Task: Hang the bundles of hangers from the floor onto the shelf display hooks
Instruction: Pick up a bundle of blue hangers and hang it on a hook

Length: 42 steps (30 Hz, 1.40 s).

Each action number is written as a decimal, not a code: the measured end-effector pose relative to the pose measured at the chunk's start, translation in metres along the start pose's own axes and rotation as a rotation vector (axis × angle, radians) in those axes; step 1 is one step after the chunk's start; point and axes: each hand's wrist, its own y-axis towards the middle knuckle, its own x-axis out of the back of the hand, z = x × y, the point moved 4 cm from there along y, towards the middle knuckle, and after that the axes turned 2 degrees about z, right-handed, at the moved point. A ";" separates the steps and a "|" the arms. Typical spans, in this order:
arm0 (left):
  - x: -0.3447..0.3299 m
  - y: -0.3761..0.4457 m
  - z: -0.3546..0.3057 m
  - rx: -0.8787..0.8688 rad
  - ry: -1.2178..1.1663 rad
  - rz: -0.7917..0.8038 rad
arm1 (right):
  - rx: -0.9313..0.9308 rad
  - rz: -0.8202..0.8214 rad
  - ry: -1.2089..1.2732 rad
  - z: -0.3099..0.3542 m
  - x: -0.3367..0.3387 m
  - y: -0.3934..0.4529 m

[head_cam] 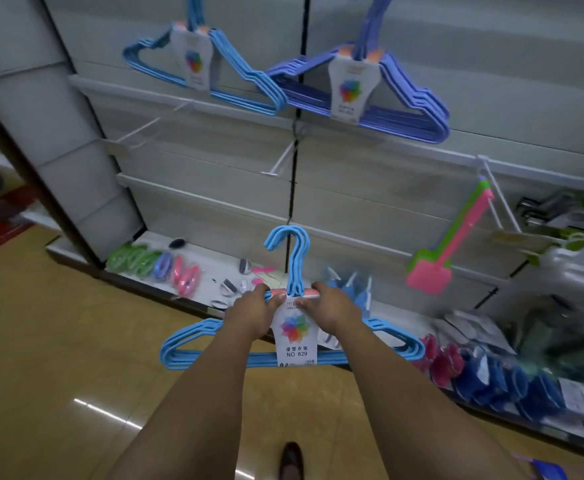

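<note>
I hold a bundle of light blue hangers with a white label card upright in front of the shelf, hooks pointing up. My left hand grips its left shoulder near the neck, and my right hand grips the right shoulder. Two bundles hang on the shelf above: a light blue bundle on the left and a purple bundle on the right. Two bare white display hooks jut out below them.
The bottom shelf holds green, purple and pink clips and small packets. Pink and green swatters hang at the right on a peg. Bagged blue and pink goods lie low on the right. My shoe stands on the tan floor.
</note>
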 end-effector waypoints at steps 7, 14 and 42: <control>0.054 0.045 0.037 0.049 -0.039 -0.046 | 0.068 0.001 0.025 0.067 -0.007 0.050; 0.120 0.098 0.050 0.050 0.037 -0.080 | 0.091 -0.018 0.056 0.132 0.002 0.102; 0.374 0.187 0.077 -0.393 0.176 -0.286 | 0.066 -0.554 0.191 0.354 0.062 0.137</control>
